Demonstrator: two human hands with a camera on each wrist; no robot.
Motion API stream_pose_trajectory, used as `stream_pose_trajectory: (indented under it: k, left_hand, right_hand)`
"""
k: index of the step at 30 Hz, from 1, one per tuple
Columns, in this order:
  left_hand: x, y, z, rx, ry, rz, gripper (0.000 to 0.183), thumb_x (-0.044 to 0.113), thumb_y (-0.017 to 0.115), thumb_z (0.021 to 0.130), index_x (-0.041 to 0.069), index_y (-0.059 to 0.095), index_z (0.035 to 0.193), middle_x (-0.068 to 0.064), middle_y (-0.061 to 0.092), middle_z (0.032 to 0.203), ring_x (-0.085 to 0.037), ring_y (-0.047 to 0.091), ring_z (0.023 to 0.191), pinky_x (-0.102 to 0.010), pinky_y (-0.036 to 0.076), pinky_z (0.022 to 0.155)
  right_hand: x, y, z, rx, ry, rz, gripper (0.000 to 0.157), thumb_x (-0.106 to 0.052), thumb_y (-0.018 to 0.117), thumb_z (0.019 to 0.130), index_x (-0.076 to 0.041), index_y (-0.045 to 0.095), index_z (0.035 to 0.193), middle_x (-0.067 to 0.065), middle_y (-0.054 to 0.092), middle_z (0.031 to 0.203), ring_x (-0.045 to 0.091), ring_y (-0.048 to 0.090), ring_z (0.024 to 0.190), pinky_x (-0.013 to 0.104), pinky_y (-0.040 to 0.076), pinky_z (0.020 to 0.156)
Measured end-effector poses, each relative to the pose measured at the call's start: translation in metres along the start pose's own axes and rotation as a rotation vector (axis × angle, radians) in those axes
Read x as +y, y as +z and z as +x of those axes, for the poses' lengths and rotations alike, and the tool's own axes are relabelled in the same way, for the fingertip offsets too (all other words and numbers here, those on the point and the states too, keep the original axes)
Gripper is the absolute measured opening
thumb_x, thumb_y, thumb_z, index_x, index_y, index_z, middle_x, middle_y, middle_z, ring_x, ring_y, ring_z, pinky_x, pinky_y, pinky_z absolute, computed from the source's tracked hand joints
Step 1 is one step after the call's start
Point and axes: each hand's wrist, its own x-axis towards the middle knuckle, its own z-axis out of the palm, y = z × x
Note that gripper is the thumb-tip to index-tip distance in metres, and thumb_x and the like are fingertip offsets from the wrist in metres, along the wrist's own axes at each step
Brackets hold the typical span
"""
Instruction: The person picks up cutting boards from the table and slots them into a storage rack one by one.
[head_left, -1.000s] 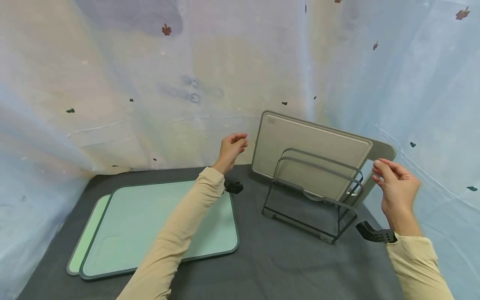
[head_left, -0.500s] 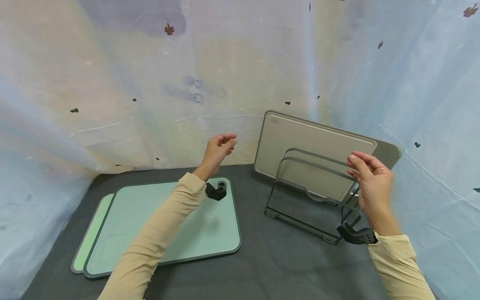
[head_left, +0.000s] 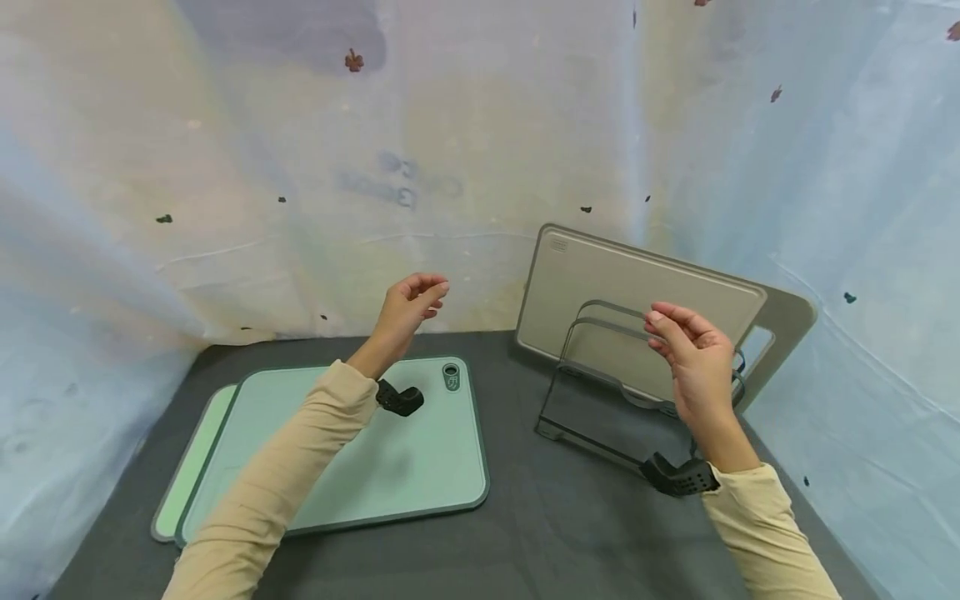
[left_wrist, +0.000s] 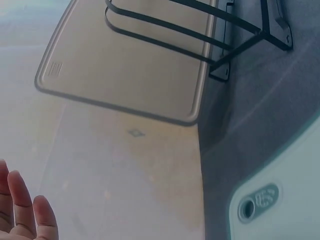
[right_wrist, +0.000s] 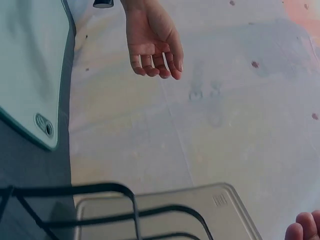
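Both hands are raised above the table and hold nothing, their fingers loosely bent. My left hand [head_left: 401,317] hovers over the far edge of a mint-green cutting board [head_left: 405,458], which lies flat on a lighter green board [head_left: 191,467]. In front of a dark wire rack [head_left: 637,400], my right hand [head_left: 697,367] hides part of its right side. Behind the rack a beige cutting board [head_left: 637,275] with a slot at its right end leans upright. In the left wrist view this beige board [left_wrist: 135,65] stands close against the rack; whether they touch, I cannot tell.
A dark cloth [head_left: 517,542] covers the table. Pale plastic sheeting [head_left: 480,150] hangs behind and on both sides. Each wrist wears a black camera mount, such as the left one [head_left: 401,400].
Both hands have moved left, the right one from beside the rack to in front of it. The left hand has uncovered the mint-green board's hole. The boards and rack have stayed put.
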Motion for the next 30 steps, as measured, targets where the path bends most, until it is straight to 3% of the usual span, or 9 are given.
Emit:
stream_pose_trajectory:
  k: [7, 11, 17, 23, 26, 30]
  left_hand:
    - [0.002, -0.024, -0.016, 0.022, -0.009, 0.03, 0.023, 0.025, 0.063, 0.097, 0.005, 0.061, 0.108, -0.011, 0.059, 0.103, -0.017, 0.057, 0.085, -0.026, 0.05, 0.076]
    - [0.003, -0.039, -0.026, 0.037, -0.012, 0.066, 0.029, 0.027, 0.061, 0.098, 0.002, 0.059, 0.111, -0.005, 0.059, 0.099, -0.017, 0.056, 0.085, -0.026, 0.049, 0.076]
    - [0.005, -0.063, -0.042, 0.066, -0.024, 0.12, 0.037, 0.031, 0.059, 0.099, -0.002, 0.057, 0.115, -0.006, 0.058, 0.099, -0.016, 0.055, 0.086, -0.026, 0.048, 0.076]
    - [0.008, -0.084, -0.06, 0.112, -0.005, 0.146, 0.027, 0.033, 0.058, 0.099, 0.008, 0.059, 0.108, -0.004, 0.058, 0.098, -0.016, 0.053, 0.085, -0.023, 0.048, 0.075]
    - [0.008, -0.094, -0.068, 0.141, 0.013, 0.154, 0.022, 0.034, 0.058, 0.099, 0.013, 0.06, 0.105, -0.002, 0.058, 0.096, -0.015, 0.054, 0.084, -0.022, 0.049, 0.074]
    - [0.007, -0.105, -0.08, 0.167, 0.017, 0.172, 0.026, 0.035, 0.058, 0.098, 0.01, 0.06, 0.106, 0.001, 0.058, 0.094, -0.014, 0.055, 0.081, -0.021, 0.049, 0.073]
  right_hand:
    - [0.013, 0.014, -0.005, -0.062, 0.053, 0.004, 0.025, -0.004, 0.068, 0.091, 0.012, 0.064, 0.109, 0.005, 0.071, 0.092, 0.018, 0.065, 0.086, 0.025, 0.053, 0.073]
    - [0.02, 0.024, -0.007, -0.09, 0.068, 0.0, 0.024, -0.004, 0.068, 0.091, 0.011, 0.065, 0.109, 0.004, 0.071, 0.091, 0.016, 0.065, 0.084, 0.025, 0.053, 0.072]
    - [0.031, 0.036, -0.012, -0.149, 0.09, -0.016, 0.024, -0.005, 0.067, 0.092, 0.009, 0.065, 0.112, 0.004, 0.071, 0.092, 0.014, 0.065, 0.083, 0.025, 0.053, 0.072]
    - [0.045, 0.046, -0.017, -0.185, 0.138, -0.039, 0.03, -0.008, 0.069, 0.092, 0.011, 0.063, 0.114, 0.002, 0.07, 0.091, 0.016, 0.064, 0.085, 0.026, 0.052, 0.073]
    - [0.052, 0.051, -0.019, -0.204, 0.15, -0.048, 0.026, -0.01, 0.069, 0.092, 0.006, 0.065, 0.112, 0.001, 0.069, 0.091, 0.018, 0.064, 0.087, 0.027, 0.052, 0.073]
    - [0.06, 0.058, -0.025, -0.212, 0.175, -0.06, 0.02, -0.011, 0.069, 0.092, -0.002, 0.068, 0.109, 0.0, 0.069, 0.091, 0.018, 0.063, 0.087, 0.028, 0.052, 0.074]
